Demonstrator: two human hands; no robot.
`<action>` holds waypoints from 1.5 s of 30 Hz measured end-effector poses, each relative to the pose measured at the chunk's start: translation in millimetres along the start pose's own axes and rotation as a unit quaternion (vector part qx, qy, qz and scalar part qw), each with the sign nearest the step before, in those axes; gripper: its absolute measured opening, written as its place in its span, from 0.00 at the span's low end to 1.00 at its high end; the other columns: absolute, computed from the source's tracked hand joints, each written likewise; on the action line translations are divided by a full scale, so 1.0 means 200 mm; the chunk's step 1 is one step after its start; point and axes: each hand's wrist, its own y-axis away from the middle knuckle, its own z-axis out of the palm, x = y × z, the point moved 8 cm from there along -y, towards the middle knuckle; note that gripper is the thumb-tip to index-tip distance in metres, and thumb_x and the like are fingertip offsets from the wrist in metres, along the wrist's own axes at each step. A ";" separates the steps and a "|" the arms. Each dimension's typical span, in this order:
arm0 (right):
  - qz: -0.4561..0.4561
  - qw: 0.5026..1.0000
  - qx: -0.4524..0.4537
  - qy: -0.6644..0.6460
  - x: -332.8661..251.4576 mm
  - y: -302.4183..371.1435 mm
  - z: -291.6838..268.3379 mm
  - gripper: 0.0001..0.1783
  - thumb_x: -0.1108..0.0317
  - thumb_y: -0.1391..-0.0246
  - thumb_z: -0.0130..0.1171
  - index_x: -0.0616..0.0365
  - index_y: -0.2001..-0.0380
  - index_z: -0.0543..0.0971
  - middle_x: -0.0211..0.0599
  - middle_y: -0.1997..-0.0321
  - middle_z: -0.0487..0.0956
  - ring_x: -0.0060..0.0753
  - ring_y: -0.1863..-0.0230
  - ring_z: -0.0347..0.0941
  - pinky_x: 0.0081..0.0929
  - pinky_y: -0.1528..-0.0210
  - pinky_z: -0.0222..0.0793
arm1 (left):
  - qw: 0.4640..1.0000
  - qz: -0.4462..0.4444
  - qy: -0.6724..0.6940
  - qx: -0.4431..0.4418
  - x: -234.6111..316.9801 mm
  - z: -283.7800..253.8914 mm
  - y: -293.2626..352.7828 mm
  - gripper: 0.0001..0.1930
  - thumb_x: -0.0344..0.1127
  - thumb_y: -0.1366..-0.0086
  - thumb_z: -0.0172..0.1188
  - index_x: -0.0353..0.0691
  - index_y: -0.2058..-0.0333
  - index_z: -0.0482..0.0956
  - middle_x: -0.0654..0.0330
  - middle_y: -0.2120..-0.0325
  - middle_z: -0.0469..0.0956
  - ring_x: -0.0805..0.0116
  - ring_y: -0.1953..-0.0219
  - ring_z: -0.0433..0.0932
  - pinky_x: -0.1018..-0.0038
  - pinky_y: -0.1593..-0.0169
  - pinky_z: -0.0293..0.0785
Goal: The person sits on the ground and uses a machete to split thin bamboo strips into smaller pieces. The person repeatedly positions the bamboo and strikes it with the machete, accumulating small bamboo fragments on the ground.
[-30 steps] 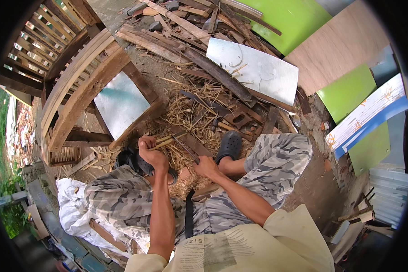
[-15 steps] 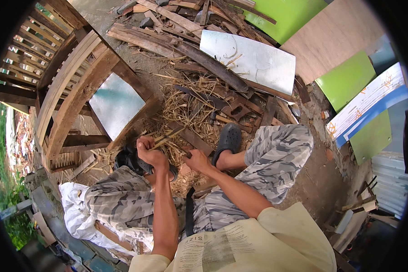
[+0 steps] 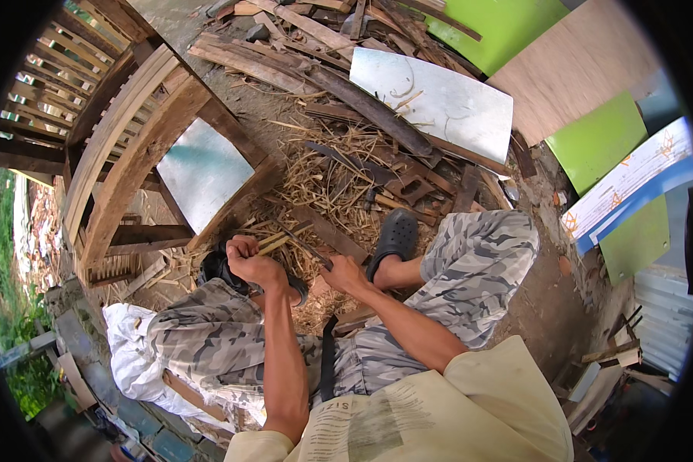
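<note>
My left hand point(image 3: 254, 263) is closed around a thin yellowish strip of bamboo or wood point(image 3: 275, 244), which points away to the right between my feet. In my right hand point(image 3: 346, 276) is a slim dark-bladed tool that looks like a knife point(image 3: 306, 246). Its handle lies in my fist, and its blade slants up and left toward the strip's far part. Whether blade and strip touch, I cannot tell. Pale shavings point(image 3: 316, 316) cover the ground below both hands.
A handsaw point(image 3: 410, 187) lies among shavings and scrap wood ahead. A wooden frame with slats point(image 3: 142, 146) stands at left. Beyond are a plank pile point(image 3: 246, 65), a pale metal sheet point(image 3: 439, 104) and green panels point(image 3: 600, 142). My dark clog point(image 3: 398, 235) is beside my right hand.
The dark blade now shows clearly, slanting up and left from my right hand. My left hand keeps hold of the strip. The whole view has shifted slightly.
</note>
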 end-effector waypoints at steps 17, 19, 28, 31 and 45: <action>-0.067 0.997 0.009 -0.044 -0.24 0.03 0.01 0.19 0.58 0.51 0.61 0.66 0.65 0.80 0.61 0.70 0.79 0.63 0.64 0.77 0.49 0.59 0.73 | 0.923 -0.281 0.261 -0.031 -0.15 0.10 -0.16 0.29 0.50 0.31 0.30 0.43 0.90 0.57 0.62 0.91 0.55 0.69 0.84 0.55 0.72 0.74 0.53; -0.057 0.996 0.042 -0.058 -0.12 0.01 0.06 0.18 0.59 0.51 0.61 0.66 0.66 0.79 0.60 0.70 0.79 0.63 0.64 0.77 0.50 0.59 0.73 | 0.916 -0.305 0.261 -0.022 -0.13 0.14 -0.12 0.29 0.49 0.31 0.31 0.44 0.91 0.57 0.62 0.92 0.55 0.69 0.85 0.55 0.72 0.75 0.53; -0.049 0.999 0.021 -0.012 -0.21 0.01 0.02 0.19 0.57 0.51 0.61 0.66 0.71 0.79 0.62 0.71 0.79 0.62 0.65 0.78 0.49 0.61 0.73 | 0.926 -0.302 0.216 -0.065 -0.20 0.08 -0.20 0.27 0.44 0.31 0.40 0.49 0.92 0.57 0.66 0.95 0.54 0.72 0.91 0.53 0.75 0.83 0.53; -0.004 0.999 0.022 -0.031 -0.09 -0.03 0.05 0.18 0.59 0.51 0.60 0.66 0.70 0.79 0.61 0.73 0.79 0.64 0.66 0.77 0.49 0.61 0.73 | 0.919 -0.313 0.222 -0.087 -0.21 0.10 -0.17 0.27 0.44 0.31 0.41 0.49 0.92 0.57 0.66 0.95 0.54 0.73 0.91 0.53 0.75 0.84 0.53; 0.034 0.998 -0.038 -0.030 -0.03 -0.03 -0.06 0.19 0.58 0.51 0.58 0.67 0.68 0.80 0.63 0.74 0.78 0.63 0.66 0.78 0.47 0.62 0.73 | 0.908 -0.303 0.257 -0.131 -0.21 0.05 -0.18 0.26 0.43 0.33 0.43 0.49 0.92 0.59 0.66 0.94 0.55 0.73 0.90 0.54 0.76 0.83 0.54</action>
